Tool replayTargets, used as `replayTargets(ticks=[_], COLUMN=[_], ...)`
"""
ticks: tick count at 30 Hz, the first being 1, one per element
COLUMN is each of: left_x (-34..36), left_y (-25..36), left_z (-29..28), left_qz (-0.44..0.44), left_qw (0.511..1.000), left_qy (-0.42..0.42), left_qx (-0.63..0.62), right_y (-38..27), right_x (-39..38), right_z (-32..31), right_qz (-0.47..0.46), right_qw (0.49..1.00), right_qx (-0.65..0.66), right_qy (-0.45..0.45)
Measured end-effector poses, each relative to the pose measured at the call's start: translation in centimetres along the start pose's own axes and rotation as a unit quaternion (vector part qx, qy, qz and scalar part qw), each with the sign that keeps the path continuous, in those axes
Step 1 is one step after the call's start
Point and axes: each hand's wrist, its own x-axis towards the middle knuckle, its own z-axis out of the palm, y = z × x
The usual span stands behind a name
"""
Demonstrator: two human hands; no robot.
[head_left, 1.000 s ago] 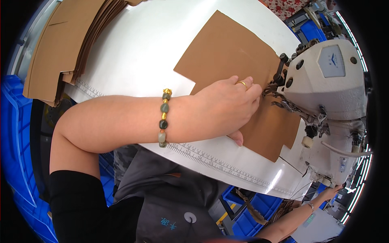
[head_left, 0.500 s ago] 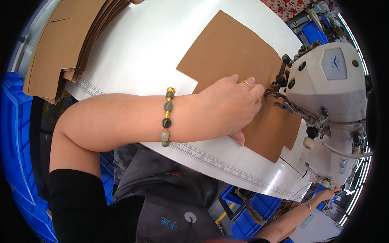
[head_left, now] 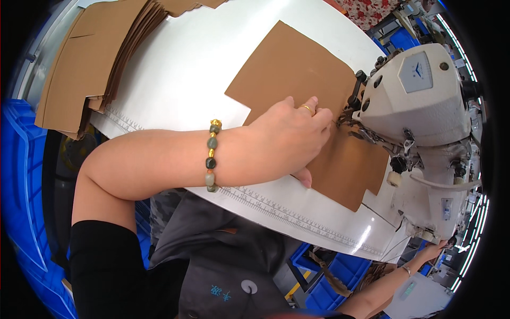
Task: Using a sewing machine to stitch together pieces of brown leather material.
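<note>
A flat brown leather-like panel (head_left: 300, 64) with notched corners lies on the white table, partly beneath the sewing machine's needle area. Across its middle rests my left hand (head_left: 289, 141), fingers bent and pressing down, thumb at the near edge. The fingertips are close to the presser foot parts (head_left: 348, 118); the needle point itself is hidden. At the lower right my right arm reaches out along the machine, and my right hand (head_left: 433, 250) is closed at a dark round knob (head_left: 451, 242). Its fingers are small in view.
The white sewing machine head (head_left: 414, 101) stands on the right. A pile of brown panels (head_left: 79, 69) sits at the table's left. Ruler markings (head_left: 276, 207) run along the near edge. Blue bins (head_left: 340, 276) stand below, and another blue container (head_left: 24, 159) is at far left.
The whole view has shifted a little, with the machine now farther left and higher in the picture. My left hand keeps its place on the panel; the right stays at the knob.
</note>
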Motion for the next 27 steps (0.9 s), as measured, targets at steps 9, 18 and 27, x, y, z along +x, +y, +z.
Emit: replayTargets(ticks=[9, 18, 27], left_x=[0.1, 0.1, 0.1], left_y=[-0.1, -0.1, -0.5], left_z=[-0.1, -0.1, -0.2], left_qz=[0.001, 0.0, 0.006], left_qw=[1.0, 0.999, 0.998], left_qy=[-0.011, -0.017, -0.011], left_qx=[-0.024, -0.027, -0.06], right_y=[-0.2, -2.3, -1.5], right_x=[1.2, -2.6, -3.2], right_z=[-0.7, 1.6, 2.0], right_qz=[0.063, -0.07, 0.001], right_qw=[0.998, 0.993, 0.991], right_qx=[-0.003, 0.042, 0.102], right_qy=[-0.027, 0.08, 0.091])
